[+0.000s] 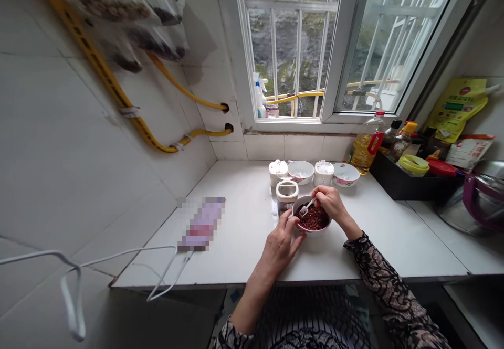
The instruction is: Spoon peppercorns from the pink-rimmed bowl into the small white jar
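A white bowl with a pink rim holds dark red bits (316,218) and stands near the middle of the white counter. My left hand (280,241) grips the bowl's left side, its thumb at the front and its fingers along the rim. My right hand (329,202) is closed on the handle of a small white spoon (304,210), whose head is over the bits inside the bowl. Just behind my left hand stands an open white jar (287,191) with dark contents.
Behind are two lidded white jars (278,169) (324,170) and two bowls (301,171) (346,174). An oil bottle (364,147) and a black condiment box (394,178) stand right, near a metal pot (472,207). A blurred purple object (202,225) and white wire (173,265) are left.
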A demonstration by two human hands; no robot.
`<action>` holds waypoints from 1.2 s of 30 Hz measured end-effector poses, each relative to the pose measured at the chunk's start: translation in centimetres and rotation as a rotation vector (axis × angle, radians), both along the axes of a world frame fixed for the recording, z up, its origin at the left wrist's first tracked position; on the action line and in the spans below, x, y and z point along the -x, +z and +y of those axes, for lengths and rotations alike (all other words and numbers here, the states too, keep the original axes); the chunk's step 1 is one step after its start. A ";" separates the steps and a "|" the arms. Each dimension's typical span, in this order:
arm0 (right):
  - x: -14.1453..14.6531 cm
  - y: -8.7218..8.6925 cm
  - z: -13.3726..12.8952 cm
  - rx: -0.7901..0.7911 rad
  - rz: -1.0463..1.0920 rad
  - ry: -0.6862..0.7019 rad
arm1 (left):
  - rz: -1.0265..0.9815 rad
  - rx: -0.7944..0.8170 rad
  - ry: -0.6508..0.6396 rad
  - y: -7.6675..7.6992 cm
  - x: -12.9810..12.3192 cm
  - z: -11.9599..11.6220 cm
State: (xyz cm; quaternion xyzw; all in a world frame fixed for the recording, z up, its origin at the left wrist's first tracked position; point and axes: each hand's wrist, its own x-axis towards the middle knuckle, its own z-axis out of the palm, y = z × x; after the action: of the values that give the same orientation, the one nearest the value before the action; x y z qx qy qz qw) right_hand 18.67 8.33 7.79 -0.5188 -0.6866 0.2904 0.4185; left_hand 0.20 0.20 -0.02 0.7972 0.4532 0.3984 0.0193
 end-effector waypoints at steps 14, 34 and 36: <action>-0.3 -0.1 0.7 0.157 0.224 0.015 | -0.016 -0.023 -0.006 0.3 -0.2 -0.1; 1.6 0.6 -0.9 -0.546 -0.183 0.044 | -0.013 0.011 -0.008 0.3 -0.1 -0.1; 1.0 0.8 -0.9 -0.540 -0.133 -0.002 | -0.017 0.004 -0.011 0.4 -0.1 -0.1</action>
State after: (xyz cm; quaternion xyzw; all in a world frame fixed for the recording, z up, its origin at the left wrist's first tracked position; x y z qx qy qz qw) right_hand 17.70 7.47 8.58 -0.4072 -0.7644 0.0619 0.4961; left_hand 0.28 0.08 0.35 0.7961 0.4495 0.4042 0.0269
